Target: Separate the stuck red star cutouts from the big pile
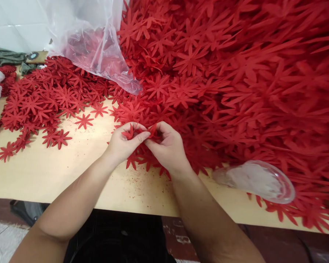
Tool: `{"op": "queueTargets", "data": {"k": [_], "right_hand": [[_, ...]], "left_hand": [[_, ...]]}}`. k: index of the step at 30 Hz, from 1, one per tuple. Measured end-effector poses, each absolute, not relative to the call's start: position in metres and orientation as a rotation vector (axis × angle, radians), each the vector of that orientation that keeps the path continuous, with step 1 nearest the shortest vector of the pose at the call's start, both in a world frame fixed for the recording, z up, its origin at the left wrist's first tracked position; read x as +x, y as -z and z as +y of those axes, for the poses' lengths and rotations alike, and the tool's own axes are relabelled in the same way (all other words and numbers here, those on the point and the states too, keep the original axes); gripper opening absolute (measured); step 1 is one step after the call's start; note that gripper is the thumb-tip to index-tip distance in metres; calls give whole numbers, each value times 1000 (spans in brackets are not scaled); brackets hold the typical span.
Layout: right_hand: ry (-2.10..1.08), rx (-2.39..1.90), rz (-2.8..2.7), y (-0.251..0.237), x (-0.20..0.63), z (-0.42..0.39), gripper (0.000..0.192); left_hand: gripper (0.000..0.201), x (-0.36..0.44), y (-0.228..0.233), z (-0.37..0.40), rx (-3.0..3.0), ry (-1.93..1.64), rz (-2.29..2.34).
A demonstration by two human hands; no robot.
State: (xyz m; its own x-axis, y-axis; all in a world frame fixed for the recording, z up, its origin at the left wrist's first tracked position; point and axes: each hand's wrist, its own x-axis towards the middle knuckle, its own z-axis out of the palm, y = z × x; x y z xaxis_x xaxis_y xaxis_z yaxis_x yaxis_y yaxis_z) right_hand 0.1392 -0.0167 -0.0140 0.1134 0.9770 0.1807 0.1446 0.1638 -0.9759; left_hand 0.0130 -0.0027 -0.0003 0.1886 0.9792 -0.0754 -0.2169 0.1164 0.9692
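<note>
My left hand (127, 140) and my right hand (166, 144) meet over the front of the table, thumbs and fingertips nearly touching. Both are closed in a pinch on a red flower-shaped cutout (152, 130), its petals poking out between the fingers. Most of the piece is hidden by my fingers, so I cannot tell whether it is one layer or more. Behind and to the right of my hands rises a large heap of red flower-shaped cutouts (192, 62) with long narrow petals.
A lower pile of darker red cutouts (44, 95) spreads at the left. Between the piles slumps a clear plastic bag (101, 54). A clear plastic container (263, 180) with whitish contents lies at the right front. Red crumbs dot the wooden table (79, 175). Dark green cloth (5, 56) lies far left.
</note>
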Motion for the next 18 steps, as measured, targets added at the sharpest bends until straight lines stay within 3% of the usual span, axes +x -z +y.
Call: {"op": "queueTargets", "data": {"k": [7, 18], "right_hand": [[-1201, -1075, -1282, 8, 141, -17, 31], [-902, -1092, -889, 24, 174, 0, 20]], "left_hand": [[18, 9, 2, 3, 1092, -1203, 1008], [29, 3, -2, 7, 1056, -1263, 1058]]}}
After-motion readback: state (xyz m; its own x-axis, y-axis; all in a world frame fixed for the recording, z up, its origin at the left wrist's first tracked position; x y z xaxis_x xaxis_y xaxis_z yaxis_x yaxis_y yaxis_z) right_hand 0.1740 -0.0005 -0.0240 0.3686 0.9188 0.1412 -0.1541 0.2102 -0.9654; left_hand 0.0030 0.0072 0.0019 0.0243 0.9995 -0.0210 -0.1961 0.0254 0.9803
